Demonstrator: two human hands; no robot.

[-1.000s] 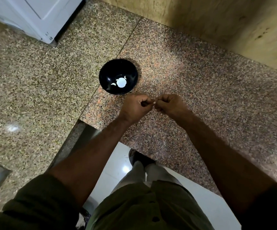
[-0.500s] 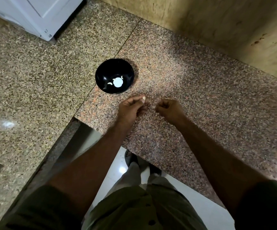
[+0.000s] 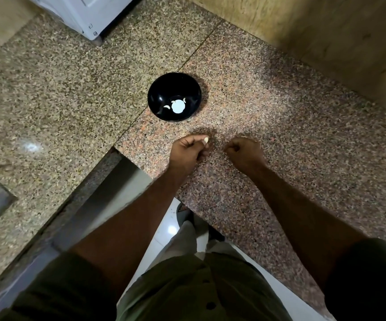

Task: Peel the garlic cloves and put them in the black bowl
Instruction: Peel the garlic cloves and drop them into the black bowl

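Speckled granite bench [image 3: 280,135]: my left hand [image 3: 188,150] pinches a garlic clove [image 3: 206,140] near the black bowl [image 3: 174,96], right hand [image 3: 245,151] clenched, looks empty.

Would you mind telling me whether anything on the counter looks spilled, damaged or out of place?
Nothing stands out. The black bowl sits upright on the granite counter with a few peeled cloves inside, and the left hand pinches one more clove.

A speckled granite table [image 3: 268,126] carries a black bowl [image 3: 162,93] near its seam; a white appliance [image 3: 90,12] stands at the far edge.
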